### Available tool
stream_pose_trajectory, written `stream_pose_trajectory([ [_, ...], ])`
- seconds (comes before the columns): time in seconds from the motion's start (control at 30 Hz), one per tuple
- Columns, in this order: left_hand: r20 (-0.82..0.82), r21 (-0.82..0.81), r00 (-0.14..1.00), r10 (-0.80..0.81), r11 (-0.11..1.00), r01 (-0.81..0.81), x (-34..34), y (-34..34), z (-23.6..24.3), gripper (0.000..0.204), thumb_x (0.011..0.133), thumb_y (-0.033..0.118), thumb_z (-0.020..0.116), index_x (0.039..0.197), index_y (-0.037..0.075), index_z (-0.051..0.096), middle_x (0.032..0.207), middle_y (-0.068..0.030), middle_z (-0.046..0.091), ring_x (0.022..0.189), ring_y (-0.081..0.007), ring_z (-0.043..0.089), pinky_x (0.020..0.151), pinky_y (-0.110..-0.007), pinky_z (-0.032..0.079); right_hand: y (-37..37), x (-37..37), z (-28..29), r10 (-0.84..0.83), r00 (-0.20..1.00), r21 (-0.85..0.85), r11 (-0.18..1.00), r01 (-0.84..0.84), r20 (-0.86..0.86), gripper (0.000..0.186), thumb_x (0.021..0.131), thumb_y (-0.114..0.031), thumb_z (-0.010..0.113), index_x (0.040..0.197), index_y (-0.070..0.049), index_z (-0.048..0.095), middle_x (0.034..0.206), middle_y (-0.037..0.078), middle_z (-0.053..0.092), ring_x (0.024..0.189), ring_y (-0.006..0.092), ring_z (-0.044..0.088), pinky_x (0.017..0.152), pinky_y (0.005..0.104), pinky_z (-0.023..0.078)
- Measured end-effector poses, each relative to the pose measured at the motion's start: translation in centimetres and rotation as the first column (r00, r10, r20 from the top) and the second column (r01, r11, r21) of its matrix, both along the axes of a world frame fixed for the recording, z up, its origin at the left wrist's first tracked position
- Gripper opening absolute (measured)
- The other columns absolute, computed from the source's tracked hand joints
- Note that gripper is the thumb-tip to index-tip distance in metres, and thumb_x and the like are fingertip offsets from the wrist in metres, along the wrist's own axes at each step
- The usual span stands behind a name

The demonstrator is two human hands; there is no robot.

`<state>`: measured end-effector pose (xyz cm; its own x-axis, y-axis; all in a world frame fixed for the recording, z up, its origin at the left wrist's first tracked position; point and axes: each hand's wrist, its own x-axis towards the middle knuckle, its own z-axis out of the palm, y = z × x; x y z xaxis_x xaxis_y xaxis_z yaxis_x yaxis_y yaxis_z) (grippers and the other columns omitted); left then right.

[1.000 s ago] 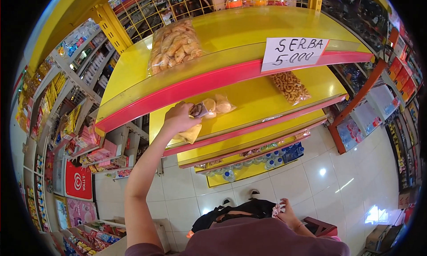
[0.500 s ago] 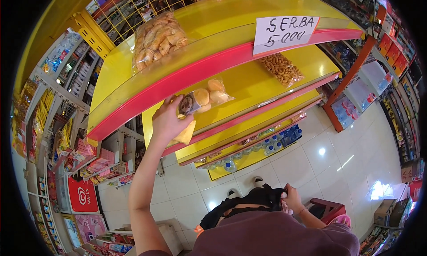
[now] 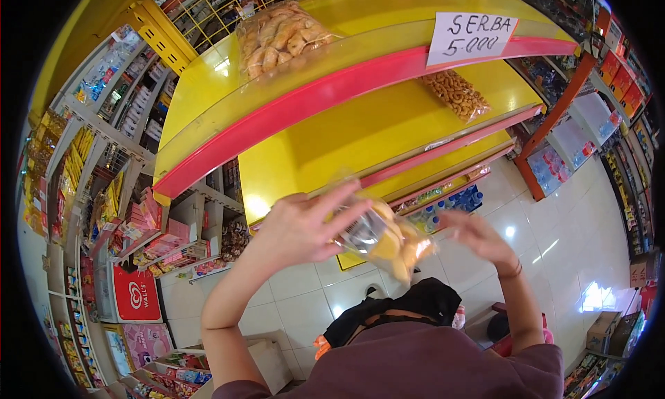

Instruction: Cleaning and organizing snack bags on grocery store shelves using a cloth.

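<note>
Below the top shelf [image 3: 388, 11] and nearer the body than its front edge, the left hand [image 3: 298, 226] had its fingers grasping one end of a clear bag [image 3: 374, 233], whose other end hung toward the right hand [image 3: 481, 236]. The right fingers were blurred and loosely spread, seemingly released and just beside the bag. With only the left grasp on thin, slick plastic, the bag might have slipped and dropped to the tiled floor [image 3: 294, 288] below the shelf; too hard a squeeze could have crushed the contents. Inside were pale golden chunks [image 3: 398, 250], bunched toward the free end. On the top shelf lay a large bag of tan puffs [image 3: 284, 39]; beneath that shelf, a packet of curled brown snacks [image 3: 457, 95].
</note>
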<state>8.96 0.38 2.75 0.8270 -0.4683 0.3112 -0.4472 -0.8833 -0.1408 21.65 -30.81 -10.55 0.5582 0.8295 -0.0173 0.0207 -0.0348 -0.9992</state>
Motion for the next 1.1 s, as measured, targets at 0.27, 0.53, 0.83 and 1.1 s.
stream_pose_trajectory([
  [0.27, -0.072, -0.288, 0.969, 0.238, 0.925, -0.249, -2.7, -1.5, 2.7, 0.065, 0.063, 0.019, 0.074, 0.125, 0.014, 0.053, 0.123, -0.0104, 0.055, 0.066, -0.0154, 0.064, 0.056, -0.026, 0.049, 8.3, -3.2, 8.3, 0.413, 0.886, 0.253, 0.898, -0.359, -0.210, 0.065, 0.079, -0.002, 0.065, 0.135, -0.001, 0.032, 0.125, 0.008, 0.049, 0.117, 0.0121, 0.044, 0.099, 0.0295, 0.037],
  [0.53, -0.581, -0.751, 0.810, -0.078, 0.434, -0.497, -4.6, -3.3, -2.1, 0.057, 0.070, 0.025, 0.078, 0.114, -0.004, 0.056, 0.100, -0.0121, 0.066, 0.084, -0.0155, 0.063, 0.074, -0.029, 0.049, 11.2, -5.1, 6.1, 0.014, 0.903, 0.282, 0.952, 0.120, -0.430, 0.069, 0.077, 0.004, 0.064, 0.135, -0.001, 0.027, 0.125, 0.007, 0.047, 0.114, 0.0119, 0.048, 0.094, 0.0281, 0.042],
  [0.83, -0.488, -0.864, 0.871, -0.051, 0.168, -0.474, -4.3, -2.7, -8.4, 0.043, 0.078, 0.019, 0.072, 0.112, -0.002, 0.057, 0.092, -0.0077, 0.065, 0.084, -0.0120, 0.062, 0.076, -0.026, 0.049, 14.1, -2.2, 4.1, 0.197, 0.964, 0.321, 0.938, -0.132, -0.177, 0.086, 0.071, -0.006, 0.076, 0.137, -0.002, 0.021, 0.126, 0.010, 0.045, 0.116, 0.0162, 0.046, 0.096, 0.0305, 0.042],
  [1.1, -0.566, -0.431, 0.646, -0.513, -0.484, -0.762, -10.3, -0.5, -17.8, 0.039, 0.083, 0.011, 0.063, 0.119, -0.001, 0.051, 0.104, -0.0115, 0.062, 0.088, -0.0183, 0.063, 0.076, -0.032, 0.053, 18.3, 7.0, 5.9, 0.156, 0.980, 0.136, 0.981, -0.139, -0.121, 0.065, 0.075, -0.010, 0.072, 0.128, 0.001, 0.036, 0.116, 0.009, 0.055, 0.105, 0.0150, 0.054, 0.089, 0.0279, 0.046],
])
